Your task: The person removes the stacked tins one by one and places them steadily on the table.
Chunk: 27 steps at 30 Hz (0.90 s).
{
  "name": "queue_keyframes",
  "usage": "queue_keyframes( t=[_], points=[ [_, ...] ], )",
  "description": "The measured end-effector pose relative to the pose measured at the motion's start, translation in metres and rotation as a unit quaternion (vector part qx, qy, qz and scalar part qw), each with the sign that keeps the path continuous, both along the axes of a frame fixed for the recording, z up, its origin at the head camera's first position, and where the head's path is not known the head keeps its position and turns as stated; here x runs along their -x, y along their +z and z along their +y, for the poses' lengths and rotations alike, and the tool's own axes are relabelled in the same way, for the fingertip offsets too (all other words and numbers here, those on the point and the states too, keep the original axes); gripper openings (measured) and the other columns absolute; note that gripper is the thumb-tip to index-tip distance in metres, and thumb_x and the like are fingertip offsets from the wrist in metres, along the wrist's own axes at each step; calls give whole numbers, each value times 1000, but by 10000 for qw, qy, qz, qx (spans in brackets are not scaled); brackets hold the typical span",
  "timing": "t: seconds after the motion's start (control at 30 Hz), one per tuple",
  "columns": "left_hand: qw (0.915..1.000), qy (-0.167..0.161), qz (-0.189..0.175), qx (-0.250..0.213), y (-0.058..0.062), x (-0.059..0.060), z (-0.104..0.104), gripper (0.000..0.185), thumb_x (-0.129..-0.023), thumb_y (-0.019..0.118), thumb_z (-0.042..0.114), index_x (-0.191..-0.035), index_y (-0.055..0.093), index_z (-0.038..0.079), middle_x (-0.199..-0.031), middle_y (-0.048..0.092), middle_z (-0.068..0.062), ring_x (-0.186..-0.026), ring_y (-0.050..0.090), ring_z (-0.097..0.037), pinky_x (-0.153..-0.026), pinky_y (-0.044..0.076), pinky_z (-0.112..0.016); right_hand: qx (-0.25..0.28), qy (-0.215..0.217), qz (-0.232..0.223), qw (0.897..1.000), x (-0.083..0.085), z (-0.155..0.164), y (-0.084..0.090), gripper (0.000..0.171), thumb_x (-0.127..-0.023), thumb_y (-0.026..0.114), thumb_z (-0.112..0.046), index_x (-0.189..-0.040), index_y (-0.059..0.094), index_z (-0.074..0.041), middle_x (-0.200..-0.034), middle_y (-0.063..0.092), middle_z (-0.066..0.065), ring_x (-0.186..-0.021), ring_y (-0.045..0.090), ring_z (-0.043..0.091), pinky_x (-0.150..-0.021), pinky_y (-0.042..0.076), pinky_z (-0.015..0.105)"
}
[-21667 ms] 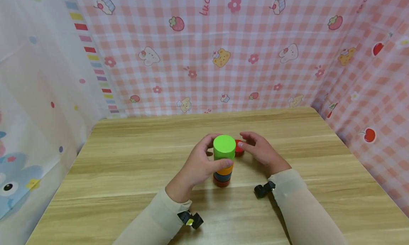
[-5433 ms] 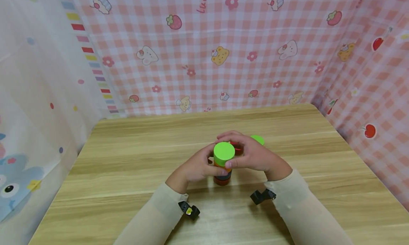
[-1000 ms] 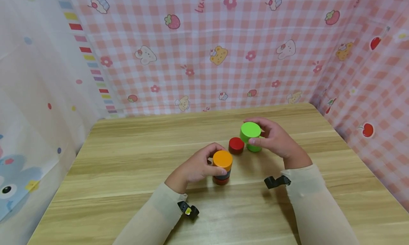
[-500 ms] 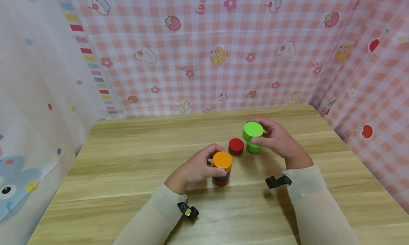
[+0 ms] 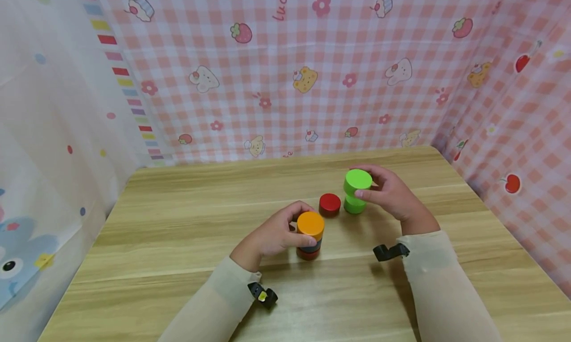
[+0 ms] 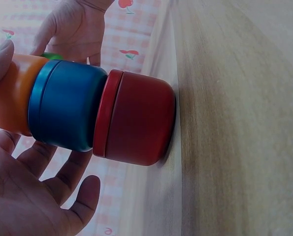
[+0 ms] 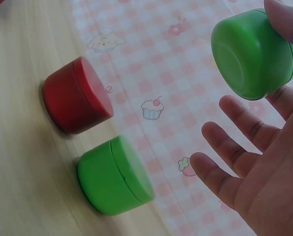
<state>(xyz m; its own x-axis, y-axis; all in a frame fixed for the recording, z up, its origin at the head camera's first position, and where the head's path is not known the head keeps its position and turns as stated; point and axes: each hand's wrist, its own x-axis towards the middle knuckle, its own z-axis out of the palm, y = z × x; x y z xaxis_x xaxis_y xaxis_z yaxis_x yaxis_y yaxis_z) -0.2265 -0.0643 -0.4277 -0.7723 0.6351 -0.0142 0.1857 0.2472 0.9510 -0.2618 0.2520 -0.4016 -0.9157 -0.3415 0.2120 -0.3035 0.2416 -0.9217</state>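
Green pot (image 5: 358,180) pinched in right grip (image 5: 389,196), to set squarely on green pot below (image 5: 354,205); left grip (image 5: 275,232) clasping orange-topped stack (image 5: 310,234) on table (image 5: 178,243).

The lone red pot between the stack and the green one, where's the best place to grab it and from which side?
Probably from straight above, pinching the round side wall of the red pot just under its lid. It stands upright on the table with its flat top free. The orange-topped stack and the green pot stand close on either side, so a sideways reach looks cramped.
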Motion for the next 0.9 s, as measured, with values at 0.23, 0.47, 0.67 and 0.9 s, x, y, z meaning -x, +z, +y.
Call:
queue_keyframes(
  t=[0.23,0.47,0.67,0.9],
  points=[
    [10000,2,3,7,0,0,0,49,-89,83,17,-132,60,16,-123,65,-3,-114,57,-24,-100,47,-45,-26,-134,-38,9999,3,6,-5,50,-96,73,-4,-143,56,2,-125,66,-7,-111,65,16,-91,56,26],
    [10000,-8,38,-21,-1,0,0,48,-90,83,17,-132,60,16,-122,65,-3,-113,57,-24,-100,47,-46,-9,-199,-142,9997,5,12,-8,49,-98,73,-6,-143,56,0,-126,64,-7,-113,63,14,-93,55,24],
    [10000,-3,12,-36,-1,0,0,48,-90,83,17,-132,60,16,-123,65,-4,-114,57,-24,-100,47,-46,71,-238,-88,9997,6,15,-9,48,-98,71,-4,-143,55,2,-125,65,-8,-114,62,11,-95,52,21],
    [10000,2,35,-24,-1,0,1,47,-90,83,17,-131,60,16,-123,64,-4,-113,57,-24,-100,47,-46,45,-386,-130,9992,7,22,-12,50,-99,72,-7,-145,55,1,-127,64,-11,-119,58,11,-96,51,20]
  ],
)
